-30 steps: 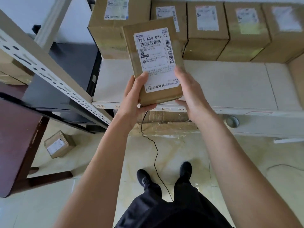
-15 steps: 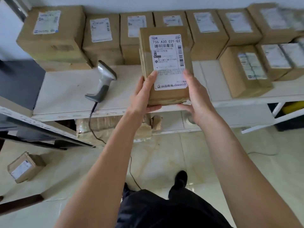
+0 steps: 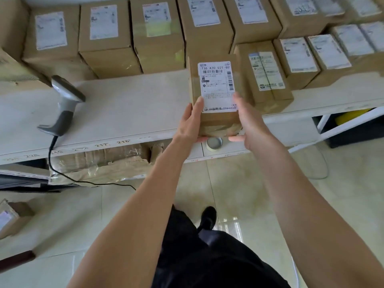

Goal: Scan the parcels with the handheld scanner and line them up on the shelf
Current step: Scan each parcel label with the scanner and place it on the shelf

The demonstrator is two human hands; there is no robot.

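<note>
A person looks down at a white shelf (image 3: 124,113) and holds a brown cardboard parcel (image 3: 216,94) in both hands above its front edge. The parcel's top carries a white shipping label (image 3: 217,86) printed with barcodes and the code 736 A30 021-02.

The left hand (image 3: 190,123) grips the parcel's left side: the thumb lies along the top near the label's lower left corner, and fingertips curl beneath the near end. The right hand (image 3: 248,121) grips the right side the same way, thumb on top by the label's lower right corner, fingers (image 3: 235,138) wrapped under the bottom. The parcel sits between the two palms, its far end pointing toward the back of the shelf.

A row of boxes (image 3: 158,36), each with a white label on top, stands along the back of the shelf. To the right, a second row of smaller boxes (image 3: 268,75) lies nearer the front; the held parcel is just beside the leftmost of them.

A grey handheld scanner (image 3: 62,104) rests on the left part of the shelf, well apart from the hands. Its black cable (image 3: 62,173) drops over the edge toward the floor.

Beneath the hands, on a lower shelf, sits a tape roll (image 3: 214,143). Another box (image 3: 10,217) lies on the tiled floor at far left. The person's dark trousers and one black shoe (image 3: 207,219) show below.
</note>
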